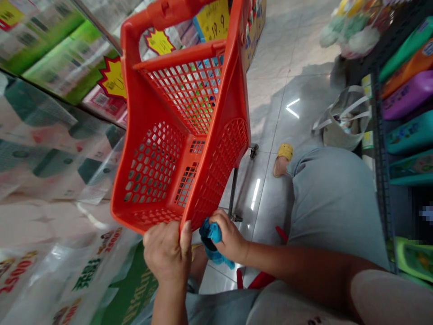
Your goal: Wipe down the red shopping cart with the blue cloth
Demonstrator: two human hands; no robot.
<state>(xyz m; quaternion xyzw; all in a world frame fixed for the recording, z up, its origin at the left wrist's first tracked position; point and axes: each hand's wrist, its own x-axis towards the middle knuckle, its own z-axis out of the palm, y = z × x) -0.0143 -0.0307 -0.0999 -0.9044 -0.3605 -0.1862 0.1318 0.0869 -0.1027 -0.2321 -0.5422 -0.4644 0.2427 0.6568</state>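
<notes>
A red plastic shopping cart with mesh walls stands tilted in the view, its basket holding nothing that I can see. My left hand is wrapped over the cart's near rim, thumb on the corner. Just right of that corner, my right hand is closed on a crumpled blue cloth, which hangs down below the fingers beside the cart's outer wall. The exact shape of the cloth is hard to make out.
Wrapped paper packs are stacked along the left, with yellow price signs. On the right, a shelf holds colourful packages. A grey bag rests on the tiled floor beside it. My bent knee and a yellow shoe show nearer.
</notes>
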